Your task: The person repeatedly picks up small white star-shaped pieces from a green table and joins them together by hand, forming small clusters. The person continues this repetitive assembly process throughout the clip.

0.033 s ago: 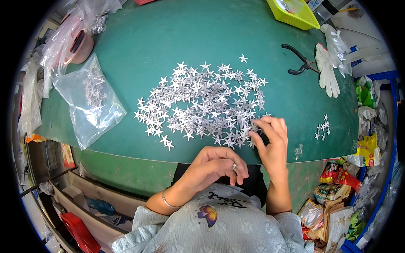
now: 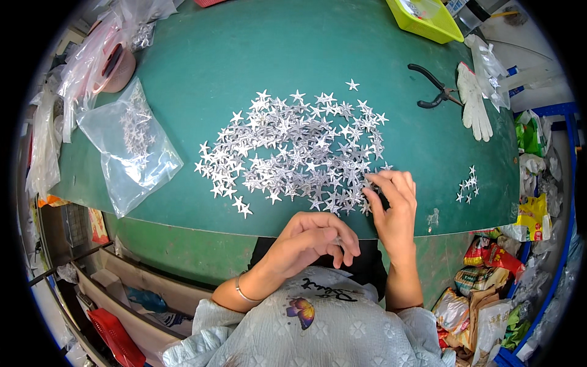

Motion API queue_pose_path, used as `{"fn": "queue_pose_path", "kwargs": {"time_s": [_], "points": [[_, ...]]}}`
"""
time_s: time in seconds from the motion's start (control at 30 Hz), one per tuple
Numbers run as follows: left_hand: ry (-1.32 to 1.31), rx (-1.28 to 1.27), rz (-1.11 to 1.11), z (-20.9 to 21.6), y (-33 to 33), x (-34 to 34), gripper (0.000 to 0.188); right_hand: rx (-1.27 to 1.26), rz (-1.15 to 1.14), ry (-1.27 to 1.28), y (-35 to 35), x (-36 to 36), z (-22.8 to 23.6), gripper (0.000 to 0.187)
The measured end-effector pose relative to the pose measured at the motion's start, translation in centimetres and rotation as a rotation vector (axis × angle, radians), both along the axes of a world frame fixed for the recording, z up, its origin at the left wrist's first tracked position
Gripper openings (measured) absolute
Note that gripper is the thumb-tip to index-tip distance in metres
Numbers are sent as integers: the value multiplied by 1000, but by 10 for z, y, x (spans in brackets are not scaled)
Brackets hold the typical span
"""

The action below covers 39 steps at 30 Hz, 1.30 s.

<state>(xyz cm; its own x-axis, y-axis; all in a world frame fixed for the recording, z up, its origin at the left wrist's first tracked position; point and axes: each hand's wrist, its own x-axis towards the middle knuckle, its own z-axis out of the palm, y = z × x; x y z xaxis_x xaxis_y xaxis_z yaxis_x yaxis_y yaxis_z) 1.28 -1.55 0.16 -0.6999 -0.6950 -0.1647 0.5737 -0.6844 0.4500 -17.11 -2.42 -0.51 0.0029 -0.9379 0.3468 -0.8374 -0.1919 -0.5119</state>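
A wide pile of small silver metal starfish (image 2: 293, 144) lies on the green tabletop (image 2: 244, 55) in front of me. My left hand (image 2: 315, 241) is at the table's near edge, below the pile, with fingers curled. Between its thumb and fingers a small silvery piece shows in part, seemingly one of the starfish. My right hand (image 2: 394, 205) reaches to the pile's lower right edge. Its thumb and index finger are apart there, close to the outermost starfish, and I see nothing held between them.
At the right lie a few separate starfish (image 2: 469, 185), black-handled pliers (image 2: 435, 88) and a white glove (image 2: 474, 104). A clear bag of starfish (image 2: 131, 147) rests at the left, near a pink basket (image 2: 119, 70). A yellow-green tray (image 2: 428, 21) stands at the far right.
My right thumb has shifted very slightly. The silvery piece in my left hand shows a little less. The pile is unchanged.
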Motion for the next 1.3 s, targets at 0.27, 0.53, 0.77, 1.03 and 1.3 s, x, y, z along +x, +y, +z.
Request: {"fn": "queue_pose_path", "kwargs": {"time_s": [0.27, 0.53, 0.77, 1.03, 1.3], "points": [[-180, 39, 64, -7, 1, -3, 26, 262, -68, -1087, 18, 0, 5, 23], [-459, -153, 199, 6, 2, -9, 29, 447, 88, -1269, 30, 9, 18, 22], [-429, -164, 147, 1, 2, -5, 20, 497, 123, -1340, 32, 8, 21, 23], [-382, -97, 170, 0, 2, -8, 22, 430, 151, -1402, 35, 13, 21, 26], [-318, -85, 129, -6, 4, -4, 20, 347, 171, -1269, 37, 14, 24, 25]]}}
